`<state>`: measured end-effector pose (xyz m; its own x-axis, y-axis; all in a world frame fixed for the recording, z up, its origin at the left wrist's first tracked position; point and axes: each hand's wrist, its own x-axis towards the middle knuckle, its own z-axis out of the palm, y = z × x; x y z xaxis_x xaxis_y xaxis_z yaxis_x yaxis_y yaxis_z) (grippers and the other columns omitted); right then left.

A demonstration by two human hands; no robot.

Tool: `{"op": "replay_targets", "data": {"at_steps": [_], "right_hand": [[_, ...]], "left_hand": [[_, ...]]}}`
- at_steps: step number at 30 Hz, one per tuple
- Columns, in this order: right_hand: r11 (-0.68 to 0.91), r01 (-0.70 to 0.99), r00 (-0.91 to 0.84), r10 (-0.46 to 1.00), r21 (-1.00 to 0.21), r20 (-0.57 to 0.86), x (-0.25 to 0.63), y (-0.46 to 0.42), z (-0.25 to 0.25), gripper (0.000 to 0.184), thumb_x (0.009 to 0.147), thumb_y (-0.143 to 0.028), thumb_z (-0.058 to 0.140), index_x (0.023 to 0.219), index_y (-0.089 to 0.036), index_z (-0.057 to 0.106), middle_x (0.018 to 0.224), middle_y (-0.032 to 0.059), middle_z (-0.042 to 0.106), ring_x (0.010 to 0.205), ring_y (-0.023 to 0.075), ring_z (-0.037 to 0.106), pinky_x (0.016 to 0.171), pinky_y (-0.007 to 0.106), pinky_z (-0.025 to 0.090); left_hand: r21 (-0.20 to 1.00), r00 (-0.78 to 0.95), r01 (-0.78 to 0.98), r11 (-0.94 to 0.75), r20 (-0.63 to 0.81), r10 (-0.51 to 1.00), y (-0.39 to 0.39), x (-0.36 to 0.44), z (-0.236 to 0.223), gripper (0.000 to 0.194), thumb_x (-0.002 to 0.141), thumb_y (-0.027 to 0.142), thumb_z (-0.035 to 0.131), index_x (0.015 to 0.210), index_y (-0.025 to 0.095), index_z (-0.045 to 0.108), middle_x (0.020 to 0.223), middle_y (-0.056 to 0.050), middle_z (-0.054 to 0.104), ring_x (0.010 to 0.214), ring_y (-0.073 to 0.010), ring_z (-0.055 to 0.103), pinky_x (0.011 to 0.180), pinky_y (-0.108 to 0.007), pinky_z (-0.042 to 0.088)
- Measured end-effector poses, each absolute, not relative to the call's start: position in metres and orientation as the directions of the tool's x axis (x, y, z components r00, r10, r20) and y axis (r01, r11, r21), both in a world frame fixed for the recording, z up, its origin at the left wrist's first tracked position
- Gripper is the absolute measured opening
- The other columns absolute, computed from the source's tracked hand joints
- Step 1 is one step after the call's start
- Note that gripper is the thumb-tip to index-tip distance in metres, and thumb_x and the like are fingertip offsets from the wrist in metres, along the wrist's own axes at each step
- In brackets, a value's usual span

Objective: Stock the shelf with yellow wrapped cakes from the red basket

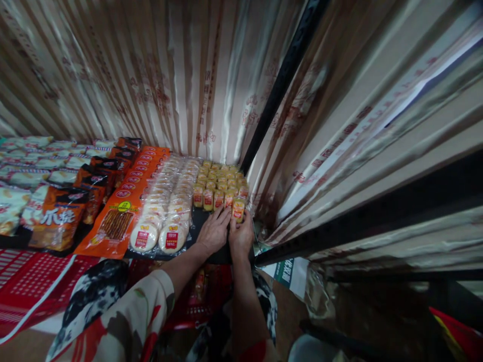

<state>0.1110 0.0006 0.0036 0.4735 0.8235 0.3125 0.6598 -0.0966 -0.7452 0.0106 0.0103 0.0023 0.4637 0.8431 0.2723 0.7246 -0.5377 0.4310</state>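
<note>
Faced a pleated pale curtain point(188, 65) printed with red figures, with a slanting black post point(287, 75) at the back corner and a thick dark bar point(377, 216) running off to the right, beside the right hand's end of the display. Reached over a crowded black shelf point(219, 256), laden from left to right with pale bags point(13, 201), orange-and-black bags point(62, 216), overlapping flat orange packets point(116, 221), two columns of clear-wrapped white rounds point(172, 236) and a block of yellow packs point(221, 176). Sat behind a red basket point(22, 281) at lower left, with a green-and-white package point(290, 271) lying low on the right. Angled the left hand point(213, 232) in from a patterned sleeve point(124, 306), back upward, fingers stretched and close together; raised the right hand point(241, 235) almost straight ahead, just beside it. Held a small yellow pack point(238, 208) upright in the right fingers, thumb on the near side, at the front right corner of the block. Brought the left fingertips to the neighbouring pack point(228, 199), immediately left; could not tell whether gripping or merely touching.
</note>
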Motion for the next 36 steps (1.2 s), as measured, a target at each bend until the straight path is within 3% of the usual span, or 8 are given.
{"op": "replay_targets", "data": {"at_steps": [7,11,22,28,36], "right_hand": [[-0.12,0.64,0.517,0.798,-0.759,0.31,0.117,0.007,0.007,0.047,0.083,-0.031,0.041,0.125,-0.012,0.039,0.099,0.0118,0.064,0.063,0.0182,0.06,0.062,0.03,0.045],[-0.069,0.666,0.499,0.782,-0.742,0.375,0.117,0.013,0.008,0.042,0.082,-0.024,0.038,0.123,-0.012,0.043,0.104,0.0139,0.062,0.075,0.02,0.061,0.069,0.032,0.047],[-0.052,0.71,0.425,0.826,-0.702,0.369,0.115,0.021,0.004,0.049,0.082,-0.021,0.036,0.13,-0.011,0.042,0.122,0.0161,0.055,0.109,0.0257,0.053,0.092,0.04,0.042],[-0.045,0.721,0.408,0.834,-0.692,0.371,0.107,0.012,0.006,0.051,0.084,-0.022,0.035,0.134,-0.012,0.039,0.135,0.0181,0.042,0.12,0.0263,0.046,0.092,0.039,0.044],[-0.001,0.728,0.373,0.839,-0.685,0.395,0.11,0.012,-0.006,0.048,0.084,-0.018,0.033,0.13,-0.008,0.045,0.138,0.0192,0.038,0.126,0.0255,0.039,0.098,0.039,0.041]], "left_hand": [[0.442,0.457,0.731,-0.52,0.248,0.854,0.009,0.011,0.005,0.06,0.076,0.008,0.04,0.136,0.014,0.037,0.147,-0.007,0.032,0.139,-0.0215,0.016,0.108,-0.043,0.03],[0.436,0.451,0.736,-0.518,0.254,0.855,0.009,0.011,0.004,0.06,0.077,0.009,0.04,0.136,0.015,0.037,0.147,-0.007,0.031,0.138,-0.0218,0.018,0.107,-0.043,0.03],[0.438,0.443,0.739,-0.512,0.256,0.859,0.011,0.013,0.003,0.055,0.082,0.013,0.04,0.136,0.016,0.038,0.147,-0.008,0.033,0.138,-0.022,0.019,0.109,-0.042,0.027],[0.412,0.456,0.741,-0.531,0.272,0.848,0.011,0.013,0.005,0.047,0.087,0.021,0.04,0.134,0.015,0.041,0.145,-0.008,0.035,0.138,-0.0231,0.02,0.109,-0.041,0.029],[0.333,0.455,0.775,-0.537,0.295,0.84,0.011,0.013,0.001,0.045,0.09,0.024,0.038,0.135,0.015,0.04,0.145,-0.008,0.036,0.138,-0.0215,0.021,0.107,-0.041,0.033]]}}
